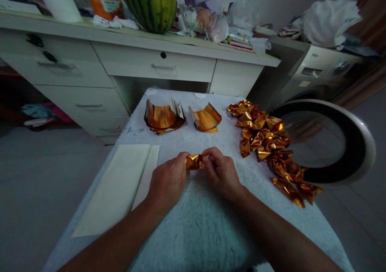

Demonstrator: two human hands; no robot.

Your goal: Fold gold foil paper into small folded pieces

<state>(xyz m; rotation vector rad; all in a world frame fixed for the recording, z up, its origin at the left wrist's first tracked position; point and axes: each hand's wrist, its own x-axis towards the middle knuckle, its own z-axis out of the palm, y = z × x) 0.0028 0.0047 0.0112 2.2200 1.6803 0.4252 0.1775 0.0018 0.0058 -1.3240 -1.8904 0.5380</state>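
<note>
Between my two hands is a small folded piece of gold foil paper (195, 162), held above the cloth-covered table. My left hand (171, 179) is closed on its left end, thumb toward the foil. The fingers of my right hand (221, 171) pinch its right end. Beyond my hands lie a curled stack of gold foil sheets (163, 117) and, to its right, a smaller curled stack of gold foil sheets (207, 118). A pile of folded gold foil pieces (265, 137) stretches down the table's right side.
Pale paper sheets (116, 183) lie on the table (193, 231) at left. Behind stands a white desk with drawers (157, 60), bearing a cut watermelon (150, 8) and plastic bags. At right, a washing machine (313, 69) has its round door (366, 143) swung open beside the table.
</note>
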